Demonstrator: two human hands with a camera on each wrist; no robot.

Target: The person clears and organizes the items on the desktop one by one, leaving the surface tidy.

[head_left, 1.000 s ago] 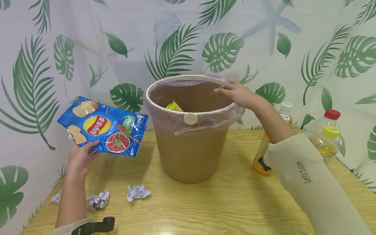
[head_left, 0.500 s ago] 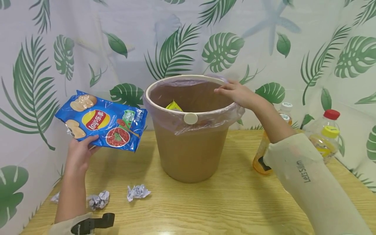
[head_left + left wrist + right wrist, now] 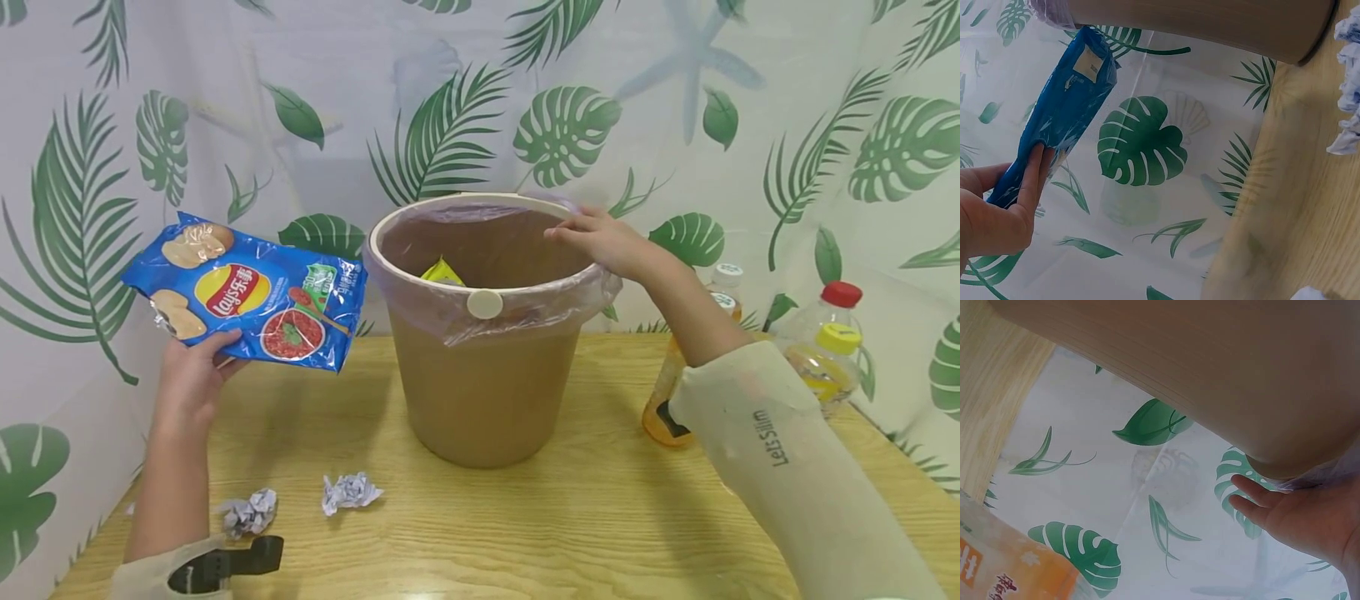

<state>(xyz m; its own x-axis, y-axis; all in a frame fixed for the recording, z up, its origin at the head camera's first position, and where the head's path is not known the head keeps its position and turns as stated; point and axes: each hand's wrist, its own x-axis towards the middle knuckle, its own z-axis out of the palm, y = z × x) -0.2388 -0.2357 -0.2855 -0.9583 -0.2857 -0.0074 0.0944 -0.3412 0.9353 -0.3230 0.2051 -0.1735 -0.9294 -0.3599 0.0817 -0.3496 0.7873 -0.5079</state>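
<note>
My left hand (image 3: 193,379) holds a blue Lay's potato chip bag (image 3: 300,279) by its lower left edge, thumb on the printed face. In the left wrist view, fingers press the back of the chip bag (image 3: 1066,103). The bag hangs in the air left of a brown trash bin (image 3: 483,392) with a cream rim and a clear purplish liner. My right hand (image 3: 611,243) grips the bin's right rim over the liner; in the right wrist view, part of this hand (image 3: 1310,519) lies outside the bin. A yellow-green wrapper (image 3: 442,272) shows inside the bin.
Crumpled paper balls (image 3: 351,493) lie on the wooden table (image 3: 480,533) at front left. Several drink bottles (image 3: 663,404) stand at right, partly behind the right forearm, one with a red cap (image 3: 842,293). A leaf-patterned sheet (image 3: 337,50) hangs behind.
My left hand has moved up and slightly left with the chip bag. The right hand stays on the bin's rim. The leftmost paper ball is now almost hidden by the left forearm.
</note>
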